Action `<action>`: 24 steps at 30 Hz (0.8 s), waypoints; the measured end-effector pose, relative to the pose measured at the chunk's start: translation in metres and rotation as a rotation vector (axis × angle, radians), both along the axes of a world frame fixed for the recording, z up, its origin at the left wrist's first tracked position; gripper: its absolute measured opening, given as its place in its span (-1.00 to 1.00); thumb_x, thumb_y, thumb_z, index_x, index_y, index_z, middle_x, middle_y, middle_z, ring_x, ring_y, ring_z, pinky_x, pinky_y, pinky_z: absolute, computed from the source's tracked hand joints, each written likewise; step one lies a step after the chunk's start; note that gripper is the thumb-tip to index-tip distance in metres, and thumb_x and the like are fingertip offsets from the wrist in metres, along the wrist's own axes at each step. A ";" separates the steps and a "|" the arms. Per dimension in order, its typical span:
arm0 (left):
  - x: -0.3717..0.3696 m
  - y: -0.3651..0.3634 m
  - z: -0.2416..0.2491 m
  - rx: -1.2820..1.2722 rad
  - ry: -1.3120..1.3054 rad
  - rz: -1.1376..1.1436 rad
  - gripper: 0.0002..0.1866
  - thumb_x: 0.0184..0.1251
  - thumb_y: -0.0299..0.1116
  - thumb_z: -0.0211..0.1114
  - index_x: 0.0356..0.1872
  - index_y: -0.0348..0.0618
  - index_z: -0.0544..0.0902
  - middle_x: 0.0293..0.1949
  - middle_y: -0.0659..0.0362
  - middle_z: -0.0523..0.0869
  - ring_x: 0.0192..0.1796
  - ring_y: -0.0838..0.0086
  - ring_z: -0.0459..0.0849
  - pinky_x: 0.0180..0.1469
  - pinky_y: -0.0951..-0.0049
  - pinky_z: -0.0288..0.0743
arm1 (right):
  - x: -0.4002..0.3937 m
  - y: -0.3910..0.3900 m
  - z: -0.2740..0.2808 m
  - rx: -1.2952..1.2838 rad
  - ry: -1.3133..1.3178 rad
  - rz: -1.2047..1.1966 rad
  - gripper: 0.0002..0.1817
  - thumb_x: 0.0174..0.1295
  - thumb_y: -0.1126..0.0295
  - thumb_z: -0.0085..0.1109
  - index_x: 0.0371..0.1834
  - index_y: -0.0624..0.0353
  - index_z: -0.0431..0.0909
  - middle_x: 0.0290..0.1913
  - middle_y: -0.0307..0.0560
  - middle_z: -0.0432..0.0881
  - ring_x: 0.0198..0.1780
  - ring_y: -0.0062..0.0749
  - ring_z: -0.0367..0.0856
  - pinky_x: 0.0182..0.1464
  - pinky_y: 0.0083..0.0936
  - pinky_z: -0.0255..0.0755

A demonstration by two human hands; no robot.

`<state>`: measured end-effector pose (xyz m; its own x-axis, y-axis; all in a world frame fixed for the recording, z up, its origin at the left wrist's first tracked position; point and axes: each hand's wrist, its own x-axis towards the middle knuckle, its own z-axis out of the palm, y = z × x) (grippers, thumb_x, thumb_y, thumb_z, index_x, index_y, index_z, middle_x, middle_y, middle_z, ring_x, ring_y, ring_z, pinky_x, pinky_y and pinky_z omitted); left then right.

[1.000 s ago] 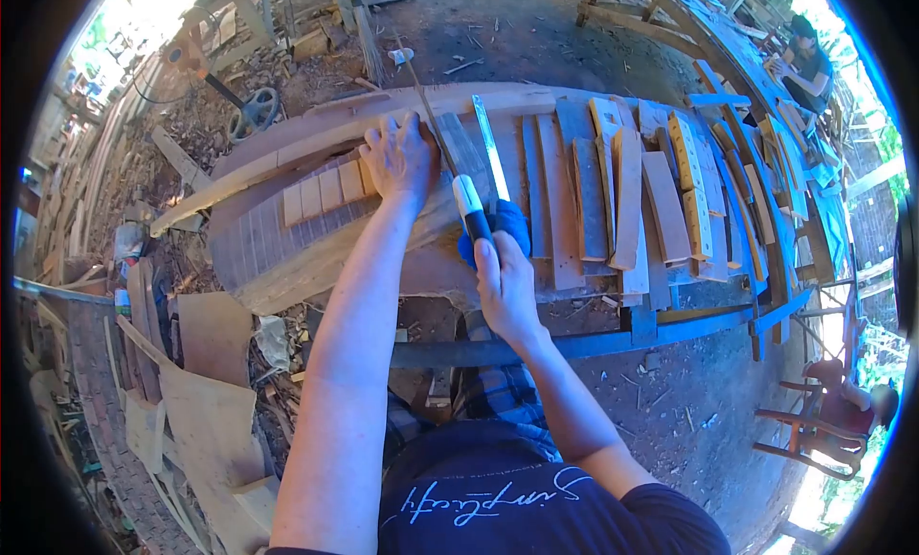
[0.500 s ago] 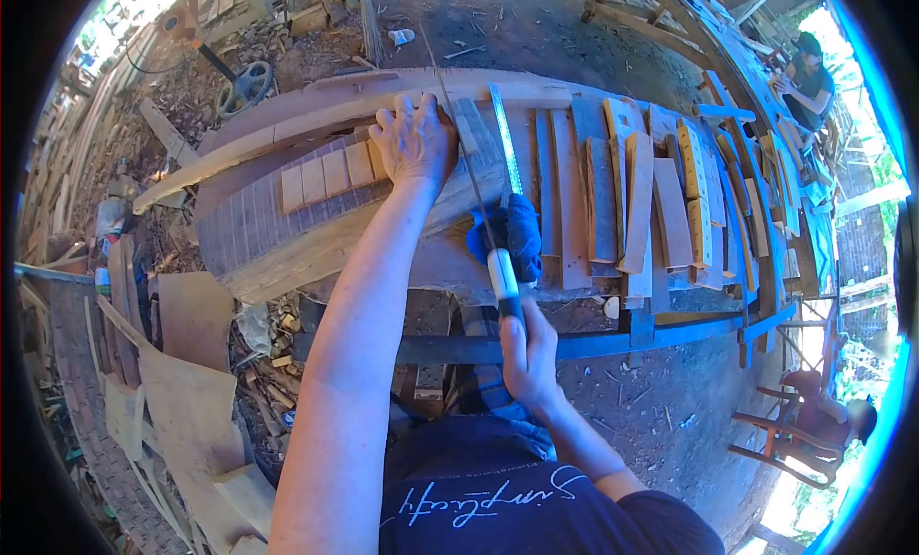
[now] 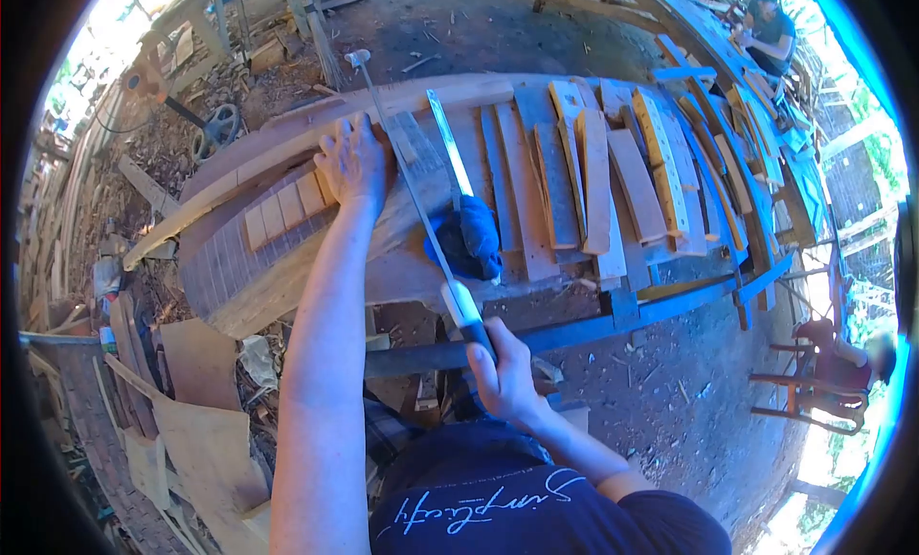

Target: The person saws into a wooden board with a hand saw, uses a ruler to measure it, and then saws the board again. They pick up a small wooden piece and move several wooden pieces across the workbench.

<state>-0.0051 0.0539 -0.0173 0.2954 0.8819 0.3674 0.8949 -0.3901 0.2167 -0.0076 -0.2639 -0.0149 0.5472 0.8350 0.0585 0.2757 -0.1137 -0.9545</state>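
Observation:
My right hand (image 3: 507,371) is closed round the black-and-white handle of a handsaw (image 3: 414,193). Its long thin blade is seen nearly edge-on and runs away across the workbench. Left of the blade, my left hand (image 3: 354,164) bears down on a wooden piece, fingers bent over it; the palm and thumb are hidden. A grey wooden piece (image 3: 418,141) lies just right of the blade. Beside my left hand, small pale wooden blocks (image 3: 287,212) sit in a row on a thick timber (image 3: 268,287) with a lined top.
A shiny metal strip (image 3: 448,141) extends from a bundled blue cloth (image 3: 479,237). Several boards (image 3: 593,172) lie side by side on the right of the workbench. A long curved beam (image 3: 239,172) runs along the far side. Two people (image 3: 769,30) are farther off at the right.
The view has shifted, so the bench appears farther left. My right hand and the saw handle are drawn back toward my body, and the blade slants more. My left hand stays on the wood.

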 end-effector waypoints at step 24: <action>0.003 0.000 0.003 -0.035 0.064 0.051 -0.74 0.44 -0.13 0.07 -0.02 0.11 0.66 -0.05 0.09 0.58 0.05 0.08 0.52 0.05 0.01 0.37 | 0.017 0.005 -0.006 0.022 0.125 0.026 -0.68 0.38 0.17 0.11 -0.20 0.27 0.45 -0.40 0.15 0.51 -0.34 0.01 0.54 -0.24 -0.23 0.40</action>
<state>-0.0016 0.0540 -0.0141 0.2719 0.9082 0.3183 0.9258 -0.3371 0.1709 0.0090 -0.2593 -0.0212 0.5292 0.8484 0.0098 0.1574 -0.0868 -0.9837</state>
